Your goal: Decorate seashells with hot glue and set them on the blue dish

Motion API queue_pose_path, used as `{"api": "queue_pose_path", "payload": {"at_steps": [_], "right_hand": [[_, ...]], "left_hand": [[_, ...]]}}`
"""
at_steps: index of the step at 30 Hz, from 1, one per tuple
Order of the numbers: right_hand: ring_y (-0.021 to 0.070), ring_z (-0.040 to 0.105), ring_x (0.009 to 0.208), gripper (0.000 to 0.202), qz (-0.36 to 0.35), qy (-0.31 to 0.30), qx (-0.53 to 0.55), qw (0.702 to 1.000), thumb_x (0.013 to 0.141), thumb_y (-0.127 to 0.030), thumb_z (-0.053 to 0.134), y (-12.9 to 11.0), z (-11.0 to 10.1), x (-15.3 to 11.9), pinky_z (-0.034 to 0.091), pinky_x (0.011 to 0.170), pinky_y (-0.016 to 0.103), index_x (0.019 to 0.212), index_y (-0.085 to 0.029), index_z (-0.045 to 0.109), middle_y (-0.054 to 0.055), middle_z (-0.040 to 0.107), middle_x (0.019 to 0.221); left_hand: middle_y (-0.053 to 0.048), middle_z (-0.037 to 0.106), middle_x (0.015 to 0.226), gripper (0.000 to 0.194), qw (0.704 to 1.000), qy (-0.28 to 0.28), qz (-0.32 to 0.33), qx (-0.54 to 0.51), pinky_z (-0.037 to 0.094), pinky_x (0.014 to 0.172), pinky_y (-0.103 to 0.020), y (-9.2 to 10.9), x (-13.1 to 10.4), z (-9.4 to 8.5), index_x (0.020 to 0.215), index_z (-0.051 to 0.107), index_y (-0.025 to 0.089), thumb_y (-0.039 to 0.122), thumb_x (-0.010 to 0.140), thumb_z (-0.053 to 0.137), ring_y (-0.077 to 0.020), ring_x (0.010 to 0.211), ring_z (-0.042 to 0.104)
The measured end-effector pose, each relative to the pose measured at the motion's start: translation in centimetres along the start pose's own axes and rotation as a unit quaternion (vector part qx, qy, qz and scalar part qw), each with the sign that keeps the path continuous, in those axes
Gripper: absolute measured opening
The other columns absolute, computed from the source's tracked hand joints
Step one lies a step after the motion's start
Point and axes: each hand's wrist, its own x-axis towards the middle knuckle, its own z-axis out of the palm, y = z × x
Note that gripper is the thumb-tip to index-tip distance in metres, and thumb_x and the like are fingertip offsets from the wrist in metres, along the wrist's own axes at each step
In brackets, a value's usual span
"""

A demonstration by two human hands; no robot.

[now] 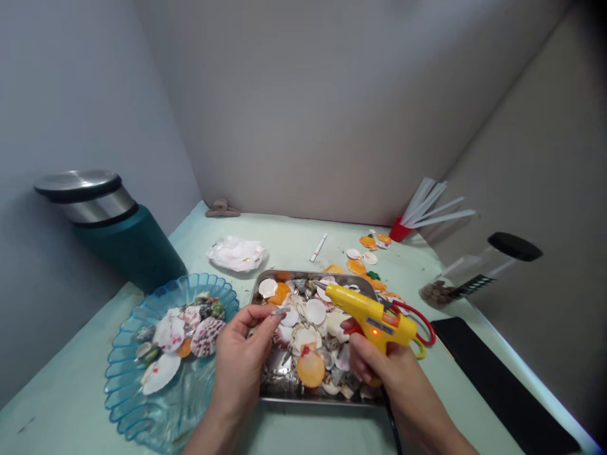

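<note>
My right hand (374, 360) is wrapped round the handle of a yellow hot glue gun (367, 309), whose nozzle points left and whose small orange light glows. Between the thumb and forefinger of my left hand (249, 344) is a small greyish shell (280, 311), pinched over the tray's left side. Under both hands lies a metal tray (327, 401) full of loose seashells. An orange scallop shell (310, 370) with a red bit on it rests near the tray's front. The glue gun's nozzle is above the shells, apart from the pinched piece.
A blue scalloped plate (123, 373) with shells stands left, beside a teal bottle (128, 243). Behind the tray are a crumpled white packet (237, 254) and a white stick (318, 248). Right are red-handled scissors (427, 325), glue sticks in a red cup (401, 230), a jar (474, 272) and a black slab (497, 379).
</note>
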Motion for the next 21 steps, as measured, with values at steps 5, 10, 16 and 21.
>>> {"api": "queue_pose_path", "payload": {"at_steps": [5, 10, 16, 21], "right_hand": [[0.0068, 0.024, 0.042, 0.034, 0.149, -0.094, 0.22, 0.959, 0.086, -0.051, 0.059, 0.0, -0.2, 0.7, 0.03, 0.04, 0.019, 0.073, -0.019, 0.057, -0.008, 0.035, 0.053], [0.0075, 0.02, 0.041, 0.048, 0.17, -0.111, 0.22, 0.954, 0.089, -0.058, 0.048, -0.4, -0.6, 1.4, 0.028, 0.035, 0.018, 0.058, -0.021, 0.045, -0.007, 0.031, 0.053], [0.0072, 0.041, 0.045, 0.038, 0.029, 0.044, -0.034, 0.998, 0.079, -0.055, 0.065, -1.4, -3.0, 3.1, 0.04, 0.041, 0.019, 0.079, -0.019, 0.054, -0.006, 0.047, 0.061], [0.0085, 0.041, 0.035, 0.04, 0.02, 0.054, -0.138, 0.989, 0.077, -0.052, 0.065, -1.2, -4.3, 4.7, 0.038, 0.033, 0.021, 0.061, -0.018, 0.051, -0.006, 0.048, 0.048]], "left_hand": [[0.007, 0.053, 0.049, 0.029, 1.0, 0.005, -0.006, -0.006, 0.023, 0.036, -0.014, 0.1, 0.0, 0.3, 0.07, 0.066, 0.014, 0.032, 0.056, 0.083, -0.0022, 0.039, 0.034], [0.006, 0.055, 0.051, 0.031, 1.0, -0.002, -0.012, -0.017, 0.021, 0.036, -0.013, -0.1, 0.0, 0.4, 0.07, 0.066, 0.013, 0.033, 0.054, 0.084, -0.0016, 0.04, 0.034], [0.006, 0.055, 0.052, 0.032, 1.0, -0.003, -0.012, 0.007, 0.023, 0.037, -0.012, -0.3, 0.1, 0.2, 0.073, 0.066, 0.014, 0.035, 0.056, 0.083, -0.002, 0.041, 0.034], [0.005, 0.057, 0.056, 0.032, 0.998, -0.015, -0.001, 0.057, 0.022, 0.036, -0.014, -0.5, -0.1, 0.0, 0.075, 0.067, 0.014, 0.038, 0.06, 0.081, -0.0023, 0.04, 0.032]]}}
